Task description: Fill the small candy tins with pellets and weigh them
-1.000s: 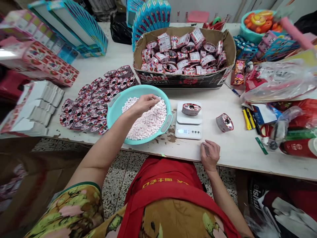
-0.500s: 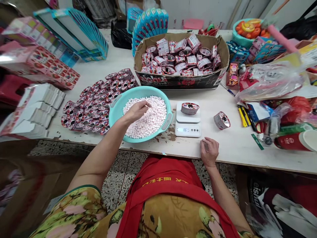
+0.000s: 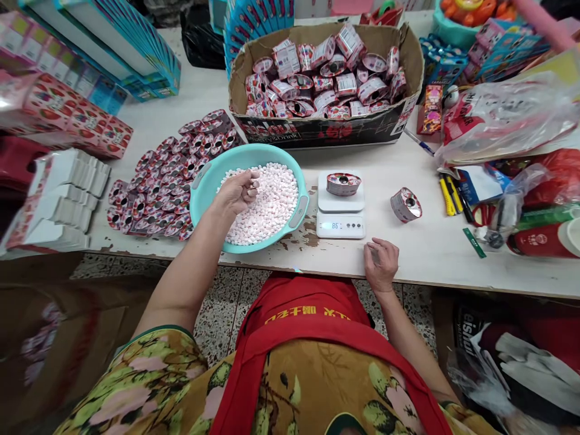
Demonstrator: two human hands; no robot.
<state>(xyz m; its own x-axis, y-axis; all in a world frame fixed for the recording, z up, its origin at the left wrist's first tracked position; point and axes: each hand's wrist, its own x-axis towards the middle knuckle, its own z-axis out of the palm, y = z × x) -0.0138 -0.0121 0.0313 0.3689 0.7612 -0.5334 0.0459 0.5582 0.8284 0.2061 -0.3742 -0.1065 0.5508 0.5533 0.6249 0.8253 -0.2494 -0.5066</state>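
My left hand is over the turquoise basin, its fingers curled together above small white candies. Pale pieces show at its fingertips; the inside of the grip is mostly hidden. My right hand rests on the table's front edge, loosely bent, fingers apart and holding nothing. Between the hands, a white digital scale reads about 86. On its plate lies an oval printed candy container with a dark hole on top. Another such container sits right of the scale.
Rows of the same containers stand left of the basin. Behind it, a cardboard box holds many more. Folded white cartons lie far left. Yellow cutters, plastic bags and a red cup crowd the right side.
My left hand has turned and drawn back slightly, its fingers now curled in more. My right hand stays at the table edge. The view has shifted, so the table contents appear slightly higher.
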